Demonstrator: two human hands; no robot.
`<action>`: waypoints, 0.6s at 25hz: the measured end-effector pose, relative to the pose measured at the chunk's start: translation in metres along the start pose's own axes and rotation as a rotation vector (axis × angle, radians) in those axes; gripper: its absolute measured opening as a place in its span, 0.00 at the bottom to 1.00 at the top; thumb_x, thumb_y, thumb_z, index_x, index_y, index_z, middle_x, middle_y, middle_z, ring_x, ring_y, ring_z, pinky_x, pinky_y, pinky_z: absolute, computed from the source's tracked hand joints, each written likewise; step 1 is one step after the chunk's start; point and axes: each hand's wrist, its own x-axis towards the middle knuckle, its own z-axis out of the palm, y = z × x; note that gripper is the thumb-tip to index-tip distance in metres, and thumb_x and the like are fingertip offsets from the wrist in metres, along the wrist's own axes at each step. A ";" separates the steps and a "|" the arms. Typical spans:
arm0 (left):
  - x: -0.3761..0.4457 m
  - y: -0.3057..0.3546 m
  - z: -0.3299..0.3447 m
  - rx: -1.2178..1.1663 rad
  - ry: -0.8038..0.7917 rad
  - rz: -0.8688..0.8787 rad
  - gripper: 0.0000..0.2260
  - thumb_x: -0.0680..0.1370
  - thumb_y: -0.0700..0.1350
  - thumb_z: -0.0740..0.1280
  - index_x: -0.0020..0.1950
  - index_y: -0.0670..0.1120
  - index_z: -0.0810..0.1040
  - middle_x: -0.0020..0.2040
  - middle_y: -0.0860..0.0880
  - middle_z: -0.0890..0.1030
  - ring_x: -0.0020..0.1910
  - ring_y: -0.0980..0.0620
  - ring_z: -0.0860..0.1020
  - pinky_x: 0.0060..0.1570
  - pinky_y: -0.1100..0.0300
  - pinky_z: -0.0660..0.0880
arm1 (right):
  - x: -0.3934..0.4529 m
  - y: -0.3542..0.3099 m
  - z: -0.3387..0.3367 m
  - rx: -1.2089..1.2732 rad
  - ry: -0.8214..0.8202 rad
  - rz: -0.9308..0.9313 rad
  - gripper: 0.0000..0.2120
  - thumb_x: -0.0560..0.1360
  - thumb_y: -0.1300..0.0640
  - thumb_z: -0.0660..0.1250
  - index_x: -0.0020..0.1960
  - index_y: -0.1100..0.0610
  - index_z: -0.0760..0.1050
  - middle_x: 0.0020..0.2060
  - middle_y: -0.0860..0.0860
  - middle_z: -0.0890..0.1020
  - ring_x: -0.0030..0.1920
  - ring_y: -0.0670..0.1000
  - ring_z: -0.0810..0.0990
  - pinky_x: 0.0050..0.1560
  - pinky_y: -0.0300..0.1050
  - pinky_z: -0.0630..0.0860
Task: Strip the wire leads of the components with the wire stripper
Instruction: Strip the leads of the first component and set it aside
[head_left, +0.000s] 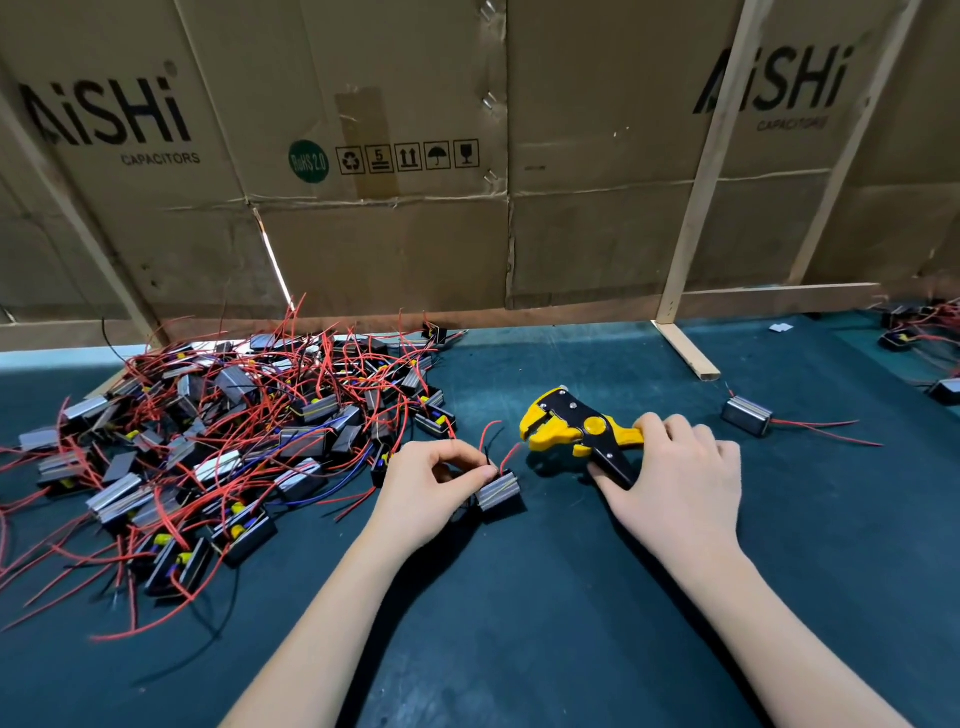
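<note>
My left hand (434, 486) pinches a small black and grey component (500, 491) on the dark green mat, its red and black leads (493, 441) curling upward. Just to the right, my right hand (675, 478) grips the handles of the yellow and black wire stripper (571, 423), whose jaws point left toward those leads, a short gap away. A big pile of similar components (218, 447) with tangled red wires lies at the left.
One component (745, 415) with long red leads lies apart at the right. More components (919, 332) sit at the far right edge. A cardboard wall (467, 156) on a wooden frame (685, 348) closes off the back of the mat (519, 597).
</note>
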 end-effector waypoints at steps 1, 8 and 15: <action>0.000 -0.001 -0.003 0.022 -0.001 0.005 0.04 0.73 0.44 0.75 0.38 0.49 0.84 0.36 0.54 0.84 0.31 0.61 0.75 0.37 0.67 0.71 | 0.001 0.002 0.000 -0.010 -0.002 0.021 0.24 0.65 0.40 0.75 0.46 0.59 0.76 0.38 0.55 0.77 0.41 0.60 0.76 0.43 0.52 0.63; -0.001 0.004 -0.007 0.223 -0.031 0.068 0.05 0.75 0.46 0.72 0.39 0.52 0.82 0.36 0.57 0.80 0.30 0.59 0.69 0.38 0.58 0.69 | 0.005 0.007 -0.001 0.099 0.071 -0.014 0.23 0.64 0.42 0.77 0.46 0.59 0.76 0.38 0.54 0.77 0.40 0.60 0.76 0.43 0.52 0.65; -0.002 0.007 -0.002 0.299 -0.061 0.160 0.05 0.77 0.46 0.70 0.40 0.51 0.79 0.38 0.53 0.73 0.33 0.57 0.69 0.39 0.59 0.65 | 0.000 -0.010 -0.001 0.020 0.139 -0.160 0.22 0.62 0.44 0.78 0.42 0.59 0.73 0.34 0.53 0.74 0.35 0.58 0.71 0.39 0.50 0.65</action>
